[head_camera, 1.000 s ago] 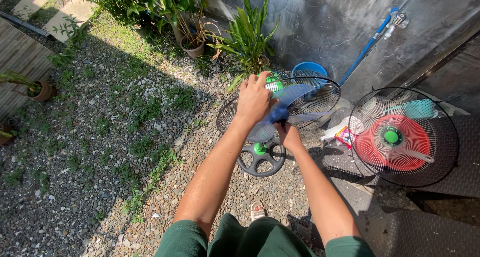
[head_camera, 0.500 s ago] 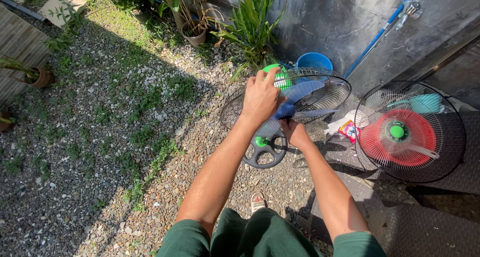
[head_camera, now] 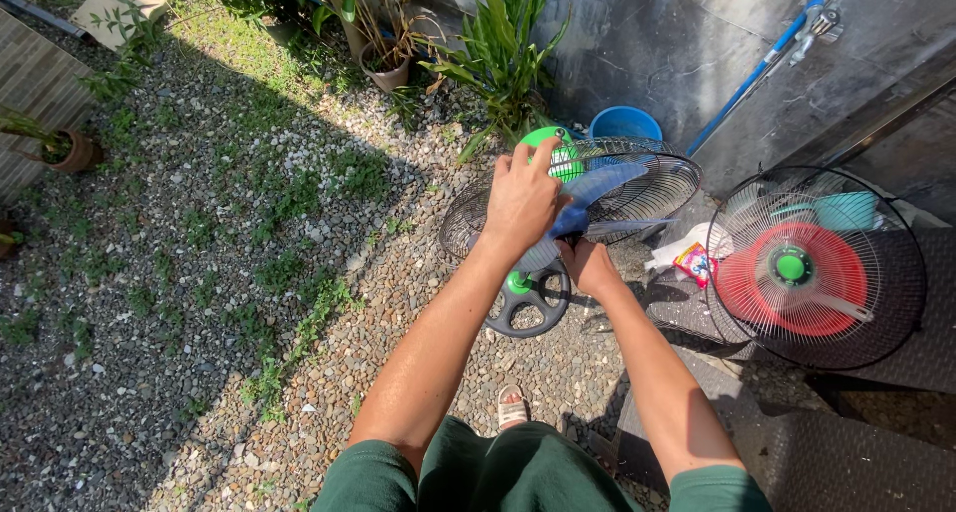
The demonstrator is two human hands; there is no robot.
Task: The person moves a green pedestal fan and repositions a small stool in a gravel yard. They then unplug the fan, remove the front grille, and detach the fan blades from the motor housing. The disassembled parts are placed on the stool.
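Over a sunlit gravel yard [head_camera: 199, 303], a person in green shorts reaches both bare arms forward. Nearest, a sandalled foot [head_camera: 512, 408] shows between the knees. Beyond it, the right hand [head_camera: 588, 267] closes around the hub beneath a translucent blue plastic fan blade [head_camera: 596, 188], while the left hand [head_camera: 522, 199] curls its fingers [head_camera: 544, 155] over the blade's upper side, touching a round green cap [head_camera: 558, 151]. The blade sits at the front of a dark wire fan guard [head_camera: 657, 188], above a black ring base with a green centre [head_camera: 528, 298]. To the right stands a second fan with a red blade and white wire guard [head_camera: 812, 268]. Farther back are a blue plastic bucket [head_camera: 625, 124], potted plants [head_camera: 388, 69] and a grey wall [head_camera: 677, 44].
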